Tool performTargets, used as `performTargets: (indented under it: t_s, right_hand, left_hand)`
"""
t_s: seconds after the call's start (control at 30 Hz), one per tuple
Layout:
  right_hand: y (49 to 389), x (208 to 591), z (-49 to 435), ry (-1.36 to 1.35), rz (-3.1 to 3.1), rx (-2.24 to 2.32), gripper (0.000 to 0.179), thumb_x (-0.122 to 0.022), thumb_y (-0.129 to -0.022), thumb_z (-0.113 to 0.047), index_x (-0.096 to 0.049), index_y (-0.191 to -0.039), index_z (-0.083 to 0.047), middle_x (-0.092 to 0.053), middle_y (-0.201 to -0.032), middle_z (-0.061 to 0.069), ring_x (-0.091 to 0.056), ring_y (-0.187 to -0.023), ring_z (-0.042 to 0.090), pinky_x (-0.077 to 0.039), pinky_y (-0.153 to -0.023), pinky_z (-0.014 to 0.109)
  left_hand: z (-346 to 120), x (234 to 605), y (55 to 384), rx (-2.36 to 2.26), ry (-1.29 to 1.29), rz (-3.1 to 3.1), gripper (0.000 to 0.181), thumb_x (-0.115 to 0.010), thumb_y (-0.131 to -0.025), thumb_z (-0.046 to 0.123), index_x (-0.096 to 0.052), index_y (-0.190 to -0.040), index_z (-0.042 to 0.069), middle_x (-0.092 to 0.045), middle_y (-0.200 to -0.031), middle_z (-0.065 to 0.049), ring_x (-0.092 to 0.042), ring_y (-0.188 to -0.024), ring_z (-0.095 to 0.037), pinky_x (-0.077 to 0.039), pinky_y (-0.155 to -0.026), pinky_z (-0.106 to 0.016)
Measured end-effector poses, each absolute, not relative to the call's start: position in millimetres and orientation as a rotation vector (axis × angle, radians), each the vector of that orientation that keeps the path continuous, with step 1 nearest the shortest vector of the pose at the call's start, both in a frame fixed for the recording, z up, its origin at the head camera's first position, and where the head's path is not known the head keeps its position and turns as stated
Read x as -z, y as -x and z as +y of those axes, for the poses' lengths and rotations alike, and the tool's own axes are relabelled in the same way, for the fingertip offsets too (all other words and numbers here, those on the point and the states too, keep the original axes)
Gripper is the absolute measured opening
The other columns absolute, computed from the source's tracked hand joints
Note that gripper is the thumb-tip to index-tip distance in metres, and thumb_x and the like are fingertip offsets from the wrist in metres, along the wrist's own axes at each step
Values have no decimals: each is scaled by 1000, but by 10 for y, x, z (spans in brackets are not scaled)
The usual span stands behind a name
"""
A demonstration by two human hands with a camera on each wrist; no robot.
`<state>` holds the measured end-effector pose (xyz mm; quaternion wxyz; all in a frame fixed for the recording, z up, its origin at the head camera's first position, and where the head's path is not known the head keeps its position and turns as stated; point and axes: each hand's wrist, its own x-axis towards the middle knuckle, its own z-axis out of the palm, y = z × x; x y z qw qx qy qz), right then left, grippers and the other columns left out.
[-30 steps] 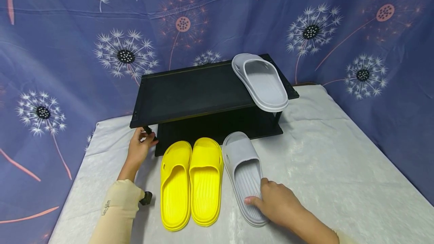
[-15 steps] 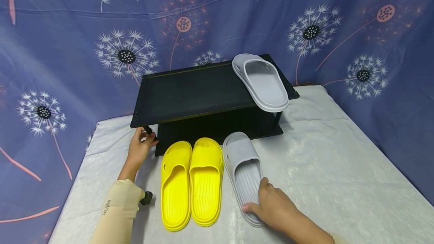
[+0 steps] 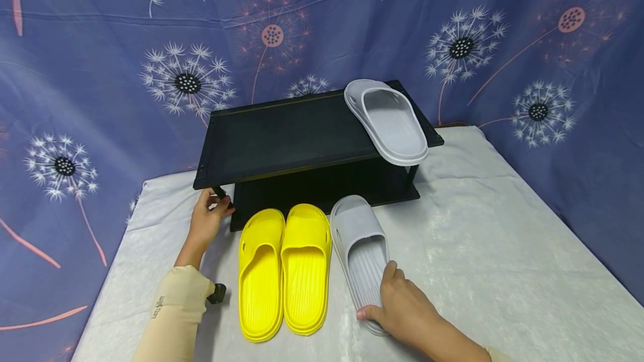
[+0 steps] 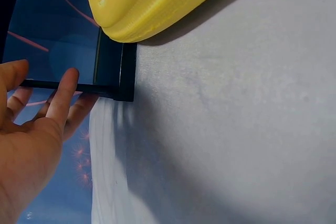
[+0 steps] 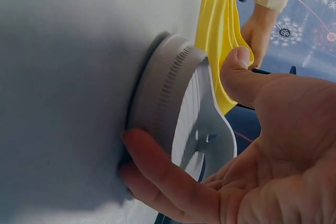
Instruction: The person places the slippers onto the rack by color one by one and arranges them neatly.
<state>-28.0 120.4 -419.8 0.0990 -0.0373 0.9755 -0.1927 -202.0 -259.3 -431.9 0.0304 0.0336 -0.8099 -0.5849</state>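
Centrally, a grey slipper (image 3: 357,222) lies on the cloth-covered table, its heel toward me. My right hand (image 3: 410,306) is at that heel, fingers against the right side and thumb stretched across above the insole. In the right wrist view the thumb (image 5: 244,74) stands apart from the slipper while the fingers touch its lower edge. At the left end of a black two-tier shoe rack (image 3: 282,138), my left hand (image 3: 206,219) holds the front post between thumb and fingers. Another grey slipper (image 3: 394,122) rests on the rack's top right, its heel overhanging the front edge.
Two yellow slippers (image 3: 284,272) lie side by side, left of the grey one on the table, toes by the rack's lower shelf (image 3: 322,186). A blue curtain (image 3: 322,21) with dandelion prints hangs behind. White cloth (image 3: 503,228) covers the table.
My right hand has shifted slightly left along the grey slipper's heel, its thumb reaching a little farther across and lower. The left hand, rack and slippers show no visible movement.
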Motion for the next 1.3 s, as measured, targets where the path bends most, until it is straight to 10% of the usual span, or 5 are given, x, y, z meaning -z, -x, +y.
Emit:
performTargets:
  t_s: [1.3]
  right_hand:
    - [277,4330,1137,128,2977,417,132,-82,-48,-68,-32,-125,26,-52,-99,36,-55,-81,38,-57,-62,49]
  left_hand:
    - [-2602,4356,2043,1766,-109,-2516,27,-47,-102,13,-38,-123,0,-46,-116,-18,-62,-102,-26,-56,-91,-37]
